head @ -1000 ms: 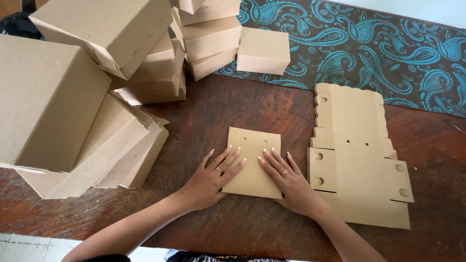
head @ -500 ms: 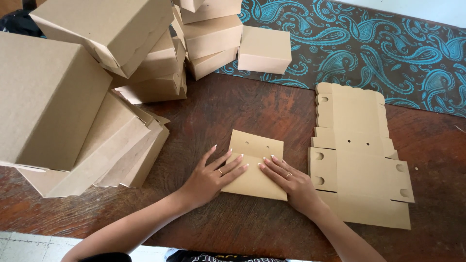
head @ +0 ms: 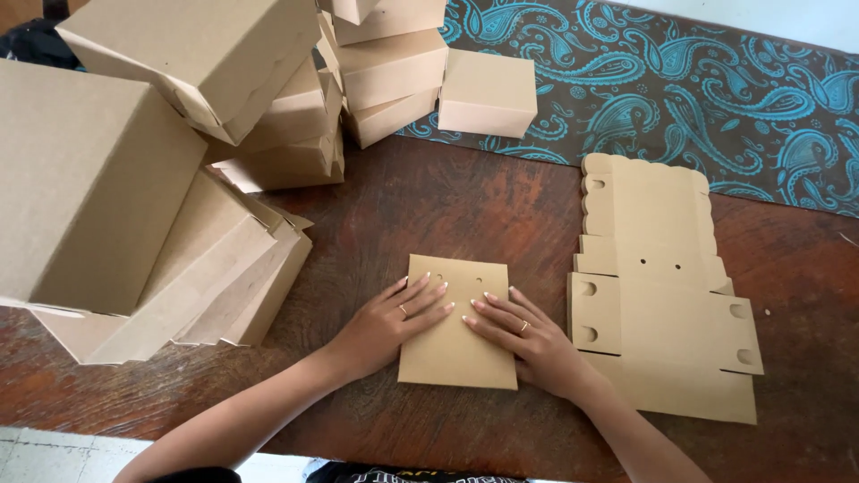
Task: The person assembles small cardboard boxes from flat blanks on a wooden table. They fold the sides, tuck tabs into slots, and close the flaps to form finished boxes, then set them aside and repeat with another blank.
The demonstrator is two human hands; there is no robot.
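A flat folded piece of brown cardboard point(head: 456, 291) lies on the dark wooden table point(head: 447, 206) in front of me. My left hand point(head: 389, 322) rests palm down on its left side, fingers spread and pointing right. My right hand point(head: 528, 340) presses flat on its right side, fingers pointing left toward the other hand. Both hands hold the piece flat; neither grips it. Each hand wears a ring.
A stack of unfolded brown box blanks point(head: 658, 286) lies just right of my right hand. Many assembled brown cardboard boxes point(head: 179, 161) are piled at the left and back. A dark cloth with blue paisley pattern point(head: 716, 98) covers the far right.
The cardboard piece has been turned slightly and squared up, and both hands have slid inward over it, fingertips now nearly meeting at its middle.
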